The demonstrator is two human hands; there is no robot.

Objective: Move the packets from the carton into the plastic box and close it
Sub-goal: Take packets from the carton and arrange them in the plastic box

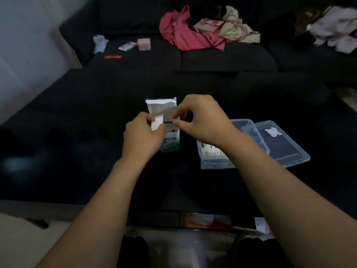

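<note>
A white and green carton (pixel 171 141) stands upright in the middle of the dark table (pixel 77 132), its top flaps open. My left hand (pixel 143 135) grips the carton's left side and a side flap. My right hand (pixel 201 120) pinches at the carton's open mouth with thumb and forefinger; what it pinches is hidden. To the right sits the clear plastic box (pixel 218 161) with packets (pixel 212 152) inside, partly behind my right forearm. Its clear lid (pixel 284 144) lies beside it on the right.
A dark sofa (pixel 212 59) runs behind the table, with a pink garment (pixel 185 33), a pink box (pixel 144 44), a small packet (pixel 127 45) and crumpled tissue (pixel 99 43) on it. Orange and white items (pixel 258 225) lie under the table's near edge.
</note>
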